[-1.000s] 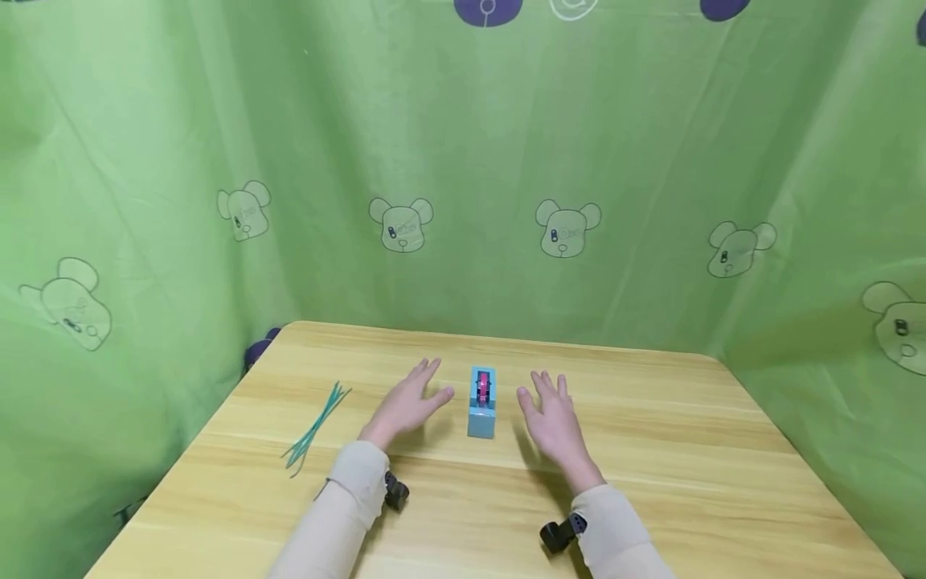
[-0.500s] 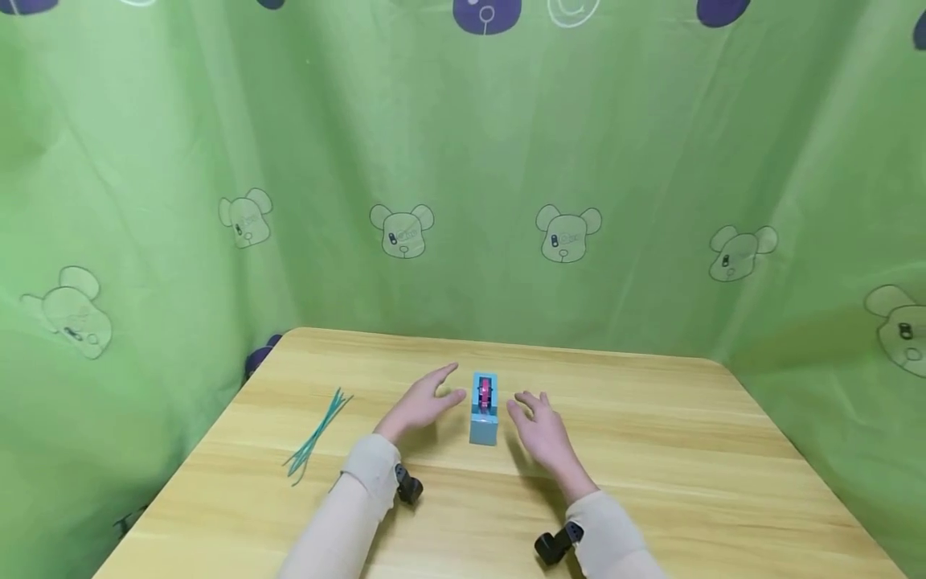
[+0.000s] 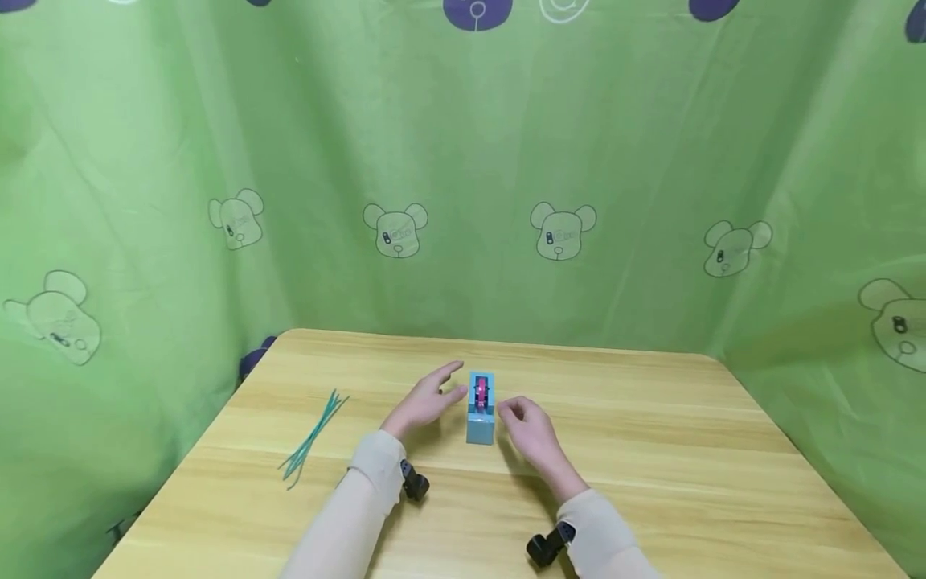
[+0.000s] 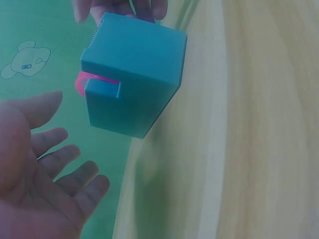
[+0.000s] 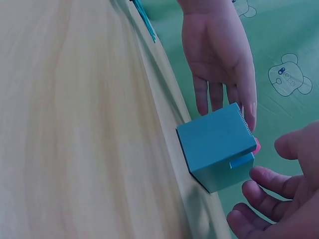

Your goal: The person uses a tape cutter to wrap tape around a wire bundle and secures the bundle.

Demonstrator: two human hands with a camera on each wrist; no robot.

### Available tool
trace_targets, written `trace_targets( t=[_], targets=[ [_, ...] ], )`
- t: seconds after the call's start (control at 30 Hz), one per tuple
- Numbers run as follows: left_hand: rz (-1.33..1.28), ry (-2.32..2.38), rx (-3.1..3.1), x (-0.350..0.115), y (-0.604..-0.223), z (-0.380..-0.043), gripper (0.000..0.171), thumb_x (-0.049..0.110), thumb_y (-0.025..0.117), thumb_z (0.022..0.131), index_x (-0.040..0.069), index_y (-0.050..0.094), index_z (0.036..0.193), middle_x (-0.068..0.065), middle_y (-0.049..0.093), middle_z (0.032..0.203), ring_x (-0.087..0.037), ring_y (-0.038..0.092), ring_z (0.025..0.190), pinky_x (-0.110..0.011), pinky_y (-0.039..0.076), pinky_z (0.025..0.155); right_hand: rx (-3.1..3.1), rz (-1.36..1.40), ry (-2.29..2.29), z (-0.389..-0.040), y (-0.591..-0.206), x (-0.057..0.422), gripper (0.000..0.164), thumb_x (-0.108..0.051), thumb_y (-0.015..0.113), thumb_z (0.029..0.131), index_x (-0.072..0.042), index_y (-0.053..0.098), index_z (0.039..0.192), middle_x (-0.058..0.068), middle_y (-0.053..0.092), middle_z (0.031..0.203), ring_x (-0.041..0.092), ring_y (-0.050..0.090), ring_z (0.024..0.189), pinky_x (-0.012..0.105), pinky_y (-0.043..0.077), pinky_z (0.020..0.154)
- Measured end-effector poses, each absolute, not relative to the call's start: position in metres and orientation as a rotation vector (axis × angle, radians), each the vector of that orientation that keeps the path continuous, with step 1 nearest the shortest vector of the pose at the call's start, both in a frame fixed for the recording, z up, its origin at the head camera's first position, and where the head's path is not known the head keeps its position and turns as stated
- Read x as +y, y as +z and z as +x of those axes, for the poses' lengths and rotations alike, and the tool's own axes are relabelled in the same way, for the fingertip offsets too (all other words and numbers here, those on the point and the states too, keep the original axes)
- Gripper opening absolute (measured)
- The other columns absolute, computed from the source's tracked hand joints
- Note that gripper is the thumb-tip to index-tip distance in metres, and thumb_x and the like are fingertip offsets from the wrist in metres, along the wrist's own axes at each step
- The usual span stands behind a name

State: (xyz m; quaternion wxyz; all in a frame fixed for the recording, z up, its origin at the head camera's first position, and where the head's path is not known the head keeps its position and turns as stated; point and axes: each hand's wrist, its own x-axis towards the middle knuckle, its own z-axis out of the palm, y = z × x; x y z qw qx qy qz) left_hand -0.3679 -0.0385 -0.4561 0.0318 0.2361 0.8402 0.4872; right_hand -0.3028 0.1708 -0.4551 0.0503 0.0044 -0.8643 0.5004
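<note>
A light-blue tape dispenser (image 3: 481, 429) with a pink core stands upright on the wooden table between my two hands. In the left wrist view the dispenser (image 4: 134, 52) shows a toothed cutting edge and a bit of pink. My left hand (image 3: 425, 404) is just left of it, fingers extended and thumb apart, holding nothing. On its right side, my right hand (image 3: 534, 434) is bent at the fingers, close to the dispenser's edge. The right wrist view shows the right hand's fingertips (image 5: 258, 174) beside the dispenser, thumb separated; whether they touch it I cannot tell.
A loose bundle of thin teal strips (image 3: 313, 441) lies on the table (image 3: 651, 450) to the left of my left arm. Behind the table's far edge hangs a green curtain (image 3: 477, 297) with bear heads printed on it.
Both hands have moved inward toward the dispenser from either side. My right hand's fingers have bent more. The dispenser and the teal strips stay in place.
</note>
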Motion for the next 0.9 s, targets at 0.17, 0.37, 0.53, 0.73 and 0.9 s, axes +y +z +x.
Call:
trace_targets(
  t=[0.17, 0.37, 0.53, 0.73, 0.9],
  targets=[
    [0.736, 1.509, 2.557, -0.034, -0.462, -0.372, 0.058, 0.035, 0.051, 0.104, 0.015, 0.031, 0.155, -0.008, 0.028, 0.159, -0.038, 0.032, 0.141, -0.056, 0.029, 0.110, -2.620, 0.038, 1.543, -0.301, -0.457, 0.167, 0.027, -0.020, 0.055, 0.101, 0.001, 0.066, 0.115, 0.011, 0.066, 0.109, 0.028, 0.060, 0.103, 0.048, 0.048, 0.092],
    [0.738, 1.527, 2.526, -0.029, -0.462, -0.375, 0.057, 0.032, 0.049, 0.105, 0.015, 0.029, 0.156, -0.007, 0.025, 0.161, -0.037, 0.030, 0.142, -0.053, 0.026, 0.112, -2.626, 0.080, 1.532, -0.303, -0.456, 0.164, 0.024, -0.020, 0.058, 0.100, -0.001, 0.069, 0.109, 0.006, 0.066, 0.097, 0.022, 0.060, 0.093, 0.042, 0.051, 0.086],
    [0.753, 1.519, 2.505, -0.024, -0.466, -0.378, 0.056, 0.035, 0.045, 0.106, 0.015, 0.029, 0.156, -0.005, 0.023, 0.161, -0.031, 0.026, 0.144, -0.048, 0.022, 0.115, -2.612, 0.011, 1.619, -0.306, -0.460, 0.163, 0.023, -0.021, 0.060, 0.099, -0.001, 0.070, 0.103, 0.006, 0.065, 0.093, 0.023, 0.058, 0.089, 0.035, 0.050, 0.078],
    [0.721, 1.532, 2.493, -0.020, -0.468, -0.379, 0.054, 0.034, 0.043, 0.106, 0.015, 0.031, 0.155, -0.003, 0.025, 0.161, -0.028, 0.025, 0.145, -0.048, 0.020, 0.116, -2.577, -0.008, 1.751, -0.308, -0.462, 0.162, 0.021, -0.020, 0.063, 0.097, -0.001, 0.071, 0.101, 0.007, 0.063, 0.089, 0.025, 0.056, 0.083, 0.030, 0.047, 0.068],
    [0.702, 1.544, 2.483, -0.017, -0.467, -0.379, 0.052, 0.032, 0.042, 0.107, 0.017, 0.031, 0.155, -0.002, 0.025, 0.161, -0.025, 0.022, 0.146, -0.047, 0.018, 0.116, -2.561, -0.005, 1.788, -0.308, -0.463, 0.161, 0.020, -0.020, 0.064, 0.097, -0.002, 0.071, 0.098, 0.007, 0.062, 0.086, 0.022, 0.054, 0.075, 0.027, 0.045, 0.060]
  ],
)
